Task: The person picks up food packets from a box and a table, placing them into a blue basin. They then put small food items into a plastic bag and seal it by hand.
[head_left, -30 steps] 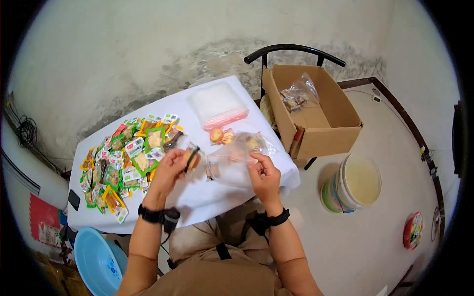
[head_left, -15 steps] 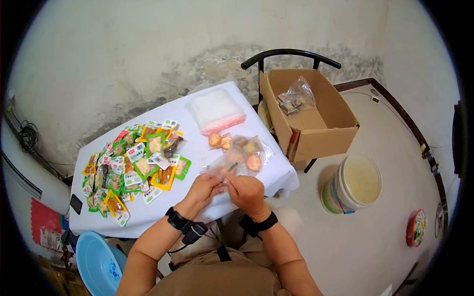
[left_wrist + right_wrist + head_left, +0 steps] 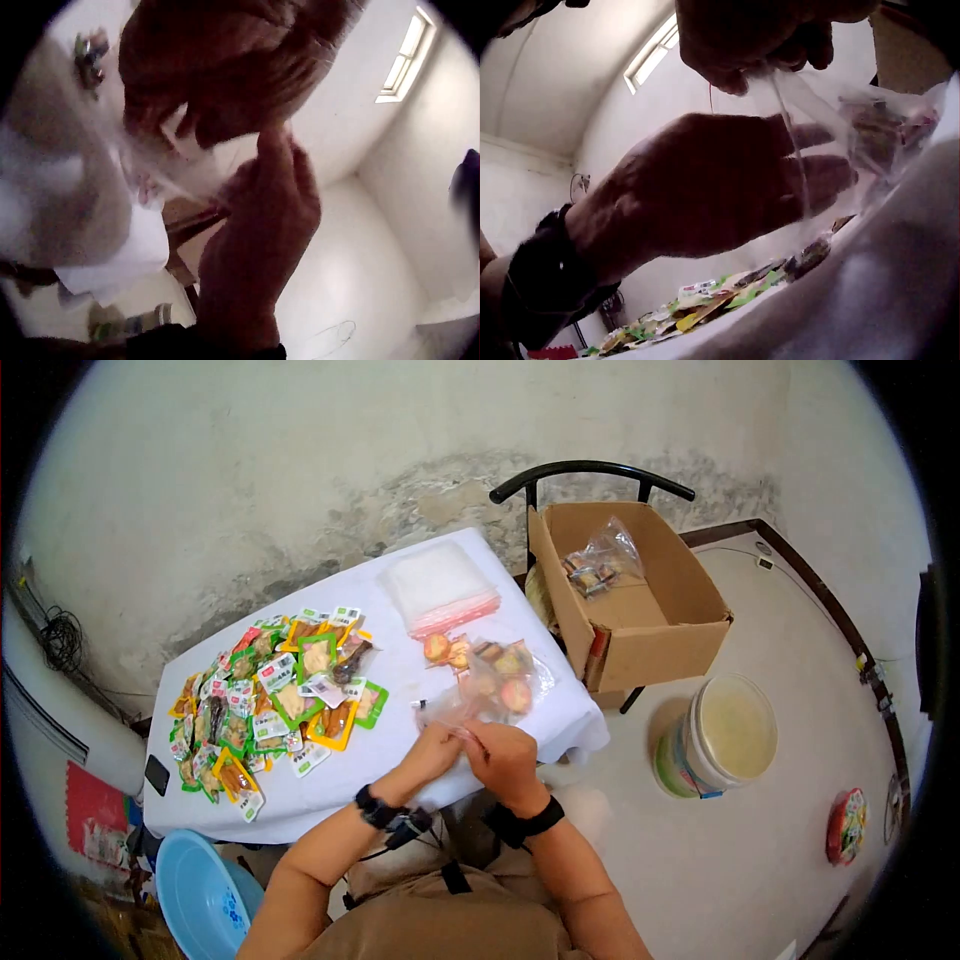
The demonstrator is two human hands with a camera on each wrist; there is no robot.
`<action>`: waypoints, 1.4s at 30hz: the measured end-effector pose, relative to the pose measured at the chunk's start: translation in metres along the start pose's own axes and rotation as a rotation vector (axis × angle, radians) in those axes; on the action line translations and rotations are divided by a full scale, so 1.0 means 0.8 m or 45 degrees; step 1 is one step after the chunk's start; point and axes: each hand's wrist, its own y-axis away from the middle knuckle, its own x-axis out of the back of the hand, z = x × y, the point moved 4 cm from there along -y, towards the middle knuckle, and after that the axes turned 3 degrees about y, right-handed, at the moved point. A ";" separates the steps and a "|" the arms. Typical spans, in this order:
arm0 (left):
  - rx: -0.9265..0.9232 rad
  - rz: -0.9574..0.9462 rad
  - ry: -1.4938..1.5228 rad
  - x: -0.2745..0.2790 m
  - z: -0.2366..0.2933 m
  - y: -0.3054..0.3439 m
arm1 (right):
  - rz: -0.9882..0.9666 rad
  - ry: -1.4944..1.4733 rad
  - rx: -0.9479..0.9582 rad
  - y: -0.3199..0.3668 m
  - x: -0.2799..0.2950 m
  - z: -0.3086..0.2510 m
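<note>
A clear zip bag [image 3: 455,705] holding several wrapped snack packets lies at the near right of the white-covered table. My right hand [image 3: 505,760] pinches the bag's near edge between thumb and curled fingers. Close beside it, my left hand [image 3: 432,752] pinches the same edge. In the right wrist view, the left hand [image 3: 697,187] has longer, straighter fingers lying along the bag film [image 3: 825,112], below the right hand [image 3: 772,37]. Two round packets [image 3: 440,649] lie just beyond the bag. The left wrist view is dim, with both hands meeting at the film.
Colourful snack packets [image 3: 270,700] are heaped on the table's left side, near a phone [image 3: 157,775]. A stack of flat bags [image 3: 440,585] lies at the back. A cardboard box [image 3: 660,645] with a filled bag inside stands on a chair. A bucket [image 3: 735,730] and blue basin [image 3: 195,890] stand nearby.
My left hand has come right from the packet heap, where it held a small packet, to the bag's edge beside the right hand. That packet is out of the hand now. The right hand moved nearer.
</note>
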 end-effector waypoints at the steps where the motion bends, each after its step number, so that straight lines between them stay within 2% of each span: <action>1: 0.007 -0.254 0.059 0.018 0.031 0.013 | 0.013 -0.014 -0.100 0.002 0.003 0.006; 2: 0.014 -0.508 0.119 0.034 0.047 0.022 | 0.025 -0.028 -0.199 0.004 0.005 0.011; 4: 0.102 -0.604 0.621 0.074 0.039 0.018 | 0.073 -0.120 -0.269 -0.001 0.010 0.013; 6: 0.251 -0.481 0.530 0.120 0.022 -0.013 | 0.121 -0.210 -0.343 -0.002 0.012 0.014; 8: 0.354 -0.134 0.256 0.128 0.016 -0.055 | 0.156 -0.289 -0.353 -0.002 0.013 0.014; 9: 0.352 -0.140 0.257 0.120 0.007 -0.071 | 0.160 -0.285 -0.355 -0.001 0.013 0.013; 11: -0.086 -0.099 -0.453 0.099 -0.006 -0.103 | -0.012 -0.243 -0.360 0.000 0.009 0.013; 12: -0.097 -0.103 -0.446 0.087 -0.020 -0.114 | -0.007 -0.231 -0.360 0.001 0.009 0.015; 14: -0.260 -0.258 -0.835 0.055 -0.036 -0.131 | 0.034 -0.221 -0.234 0.001 0.006 0.015; 15: -0.145 -0.241 -0.957 0.049 -0.015 -0.128 | 0.062 -0.227 -0.188 -0.001 0.006 0.014; 19: -0.063 -0.156 -0.947 0.045 -0.019 -0.135 | -0.008 -0.290 -0.285 -0.002 0.011 0.017; 21: -0.025 0.000 -0.809 0.058 -0.029 -0.134 | -0.055 -0.348 -0.321 -0.003 0.010 0.016; 22: -0.019 -0.003 -0.811 0.066 -0.034 -0.131 | -0.057 -0.352 -0.325 -0.003 0.009 0.016; 24: -0.031 0.211 -0.445 0.098 -0.043 -0.122 | -0.096 -0.342 -0.334 -0.002 0.006 0.016; 25: 0.122 0.224 -0.105 0.110 -0.048 -0.113 | -0.098 -0.347 -0.338 -0.002 0.005 0.017; 26: 0.126 0.224 -0.108 0.114 -0.043 -0.099 | -0.068 -0.324 -0.322 -0.002 0.006 0.018; 28: 0.283 0.431 0.894 0.132 -0.001 -0.051 | -0.040 -0.302 -0.307 -0.002 0.004 0.018; 30: 0.274 0.239 1.296 0.138 0.009 0.002 | 0.071 -0.303 -0.373 0.000 0.004 0.020; 32: 0.363 0.148 1.269 0.121 0.041 0.056 | 0.039 -0.273 -0.417 -0.002 0.007 0.015; 34: 0.555 0.003 1.271 0.088 0.032 0.093 | 0.003 -0.245 -0.456 -0.003 0.007 0.012; 37: 0.781 -0.040 1.361 0.042 0.037 0.104 | 0.040 -0.236 -0.359 -0.002 0.008 0.006; 39: 0.760 0.008 1.429 0.028 0.035 0.088 | 0.043 -0.168 -0.190 0.001 0.006 0.007; 40: 0.737 0.049 1.497 0.022 0.034 0.078 | 0.047 -0.164 -0.187 0.002 0.005 0.010; 42: 0.729 0.062 1.551 0.012 0.033 0.060 | 0.036 -0.106 0.024 0.002 0.005 0.005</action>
